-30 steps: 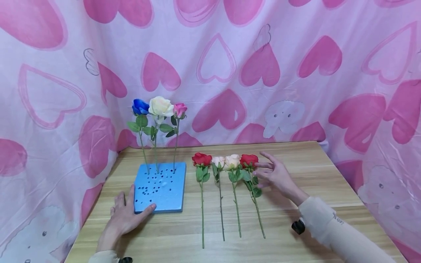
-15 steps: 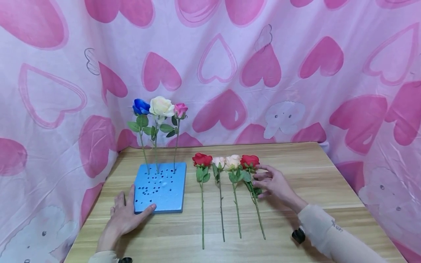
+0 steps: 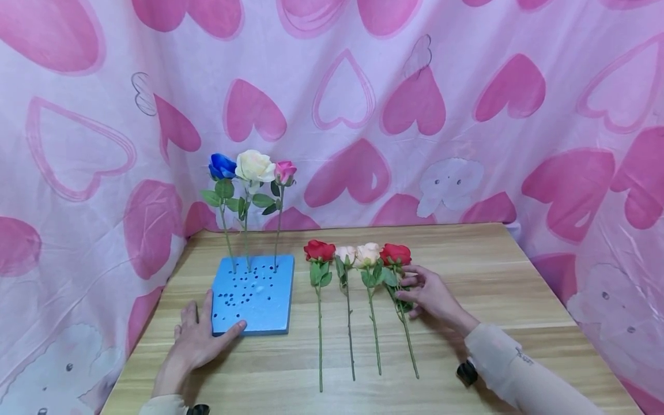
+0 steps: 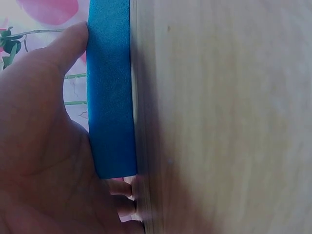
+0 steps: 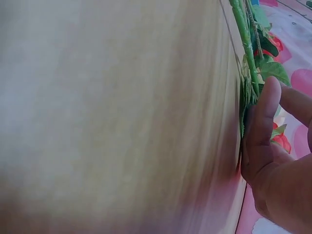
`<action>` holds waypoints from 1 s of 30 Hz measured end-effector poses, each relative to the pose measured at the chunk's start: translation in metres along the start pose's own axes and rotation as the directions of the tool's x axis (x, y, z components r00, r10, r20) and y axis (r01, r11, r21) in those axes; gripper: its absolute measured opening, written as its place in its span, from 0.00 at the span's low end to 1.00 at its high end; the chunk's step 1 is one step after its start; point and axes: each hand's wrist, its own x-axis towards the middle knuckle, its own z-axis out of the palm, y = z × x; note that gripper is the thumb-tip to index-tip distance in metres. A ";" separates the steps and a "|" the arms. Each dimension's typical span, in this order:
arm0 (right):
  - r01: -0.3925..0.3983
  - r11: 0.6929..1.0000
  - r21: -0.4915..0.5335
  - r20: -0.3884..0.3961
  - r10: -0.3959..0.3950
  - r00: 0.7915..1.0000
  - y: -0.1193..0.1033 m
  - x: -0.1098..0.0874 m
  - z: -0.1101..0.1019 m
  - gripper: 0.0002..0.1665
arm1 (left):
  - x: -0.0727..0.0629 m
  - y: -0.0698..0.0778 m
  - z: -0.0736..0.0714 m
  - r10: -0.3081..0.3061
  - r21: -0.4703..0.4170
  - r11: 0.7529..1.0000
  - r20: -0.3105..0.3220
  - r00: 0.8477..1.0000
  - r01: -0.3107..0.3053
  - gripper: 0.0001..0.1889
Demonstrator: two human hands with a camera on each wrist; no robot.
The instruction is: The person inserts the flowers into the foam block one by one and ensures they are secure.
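Observation:
My left hand spans the near left corner of a blue foam block with fingers mostly straight. Its thumb touches the block's near edge. Three roses stand in the block: a blue rose, a white rose and a pink rose. My right hand is at the leafy upper stem of the rightmost red rose, thumb and index finger curled around it. In the right wrist view, the thumb partly hides the green stem.
To the left of that rose lie a peach rose, a pale pink rose and another red rose, stems toward me. Several small holes dot the block's top. A heart-patterned curtain surrounds the wooden table.
My right hand has come down and toward me from beside the red bloom to its stem, and its spread fingers have drawn together. My left hand and the block stay put.

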 end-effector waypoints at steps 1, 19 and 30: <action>-0.003 1.000 -0.013 0.000 0.003 1.000 0.000 0.001 0.000 0.51 | 0.000 0.000 0.000 0.001 -0.001 1.000 -0.001 1.000 -0.001 0.72; -0.100 0.985 -0.141 0.093 0.114 0.989 -0.007 -0.001 0.006 0.60 | -0.001 0.000 0.000 0.014 -0.002 1.000 -0.007 1.000 -0.014 0.71; -0.088 0.996 0.021 0.160 0.084 0.984 -0.009 -0.003 -0.001 0.62 | -0.001 -0.002 0.001 0.016 -0.003 1.000 -0.012 1.000 -0.016 0.71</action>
